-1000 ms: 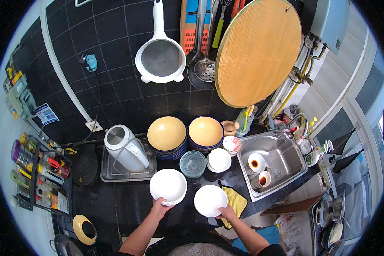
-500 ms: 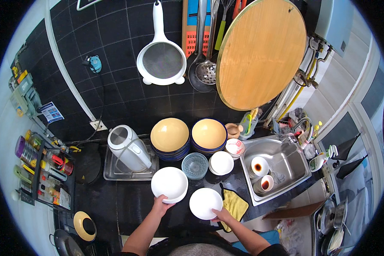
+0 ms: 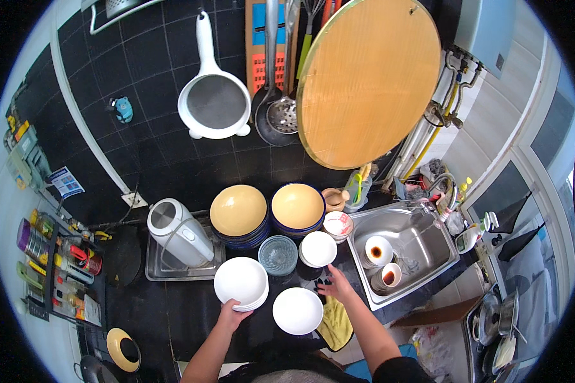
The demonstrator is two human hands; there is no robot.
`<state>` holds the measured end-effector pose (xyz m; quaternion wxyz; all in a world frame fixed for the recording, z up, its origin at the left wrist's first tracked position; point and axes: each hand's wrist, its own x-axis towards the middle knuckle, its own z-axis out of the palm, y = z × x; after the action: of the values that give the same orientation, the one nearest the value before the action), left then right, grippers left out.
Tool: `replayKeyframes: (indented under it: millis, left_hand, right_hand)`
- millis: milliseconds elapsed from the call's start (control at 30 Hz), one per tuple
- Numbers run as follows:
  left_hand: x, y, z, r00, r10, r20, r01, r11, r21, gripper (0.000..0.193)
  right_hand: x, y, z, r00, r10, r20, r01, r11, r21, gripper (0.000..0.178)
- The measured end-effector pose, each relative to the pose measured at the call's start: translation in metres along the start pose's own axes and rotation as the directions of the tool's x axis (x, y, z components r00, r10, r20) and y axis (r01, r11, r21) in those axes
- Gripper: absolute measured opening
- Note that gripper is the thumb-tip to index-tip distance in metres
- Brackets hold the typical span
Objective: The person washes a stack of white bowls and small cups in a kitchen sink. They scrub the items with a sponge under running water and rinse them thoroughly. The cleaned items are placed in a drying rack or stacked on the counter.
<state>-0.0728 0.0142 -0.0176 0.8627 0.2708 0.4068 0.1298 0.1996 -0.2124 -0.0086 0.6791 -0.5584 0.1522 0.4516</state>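
Note:
My left hand (image 3: pixel 231 313) grips the near rim of a short stack of white plates (image 3: pixel 241 282), its thumb on top. To the right, a single white plate (image 3: pixel 298 311) lies on the black counter, untouched. Beyond that plate, my right hand (image 3: pixel 340 285) holds nothing; its fingers are apart and reach toward a stack of small white bowls (image 3: pixel 318 247). Below the right forearm a yellow cloth (image 3: pixel 335 324) with black trim is partly covered. Stacked clear glass bowls (image 3: pixel 278 254) stand between the white plates and the small bowls.
Two tall stacks of cream-and-blue bowls (image 3: pixel 238 209) stand along the wall. A white kettle (image 3: pixel 180 231) rests on a metal tray (image 3: pixel 156 273). Right is a steel sink (image 3: pixel 421 246) holding bowls with dark liquid. A round wooden board (image 3: pixel 370 83) hangs above.
My right hand has let go of the single plate and moved up and away toward the small bowls. My left hand still grips its stack. The whole view has shifted a little.

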Motion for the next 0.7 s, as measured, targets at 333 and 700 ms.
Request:
replayKeyframes:
  millis: [333, 700]
  left_hand:
    - [0.012, -0.004, -0.014, 0.999, -0.054, 0.006, 0.054, 0.998, -0.013, 0.058]
    - [0.01, -0.005, -0.011, 0.998, -0.055, -0.015, 0.055, 0.998, -0.019, 0.058]
  right_hand:
    - [0.097, -0.004, 0.029, 0.992, -0.093, -0.09, 0.105, 0.984, 0.147, 0.054]
    - [0.058, 0.007, -0.024, 0.968, -0.163, -0.192, 0.212, 0.937, 0.277, 0.06]
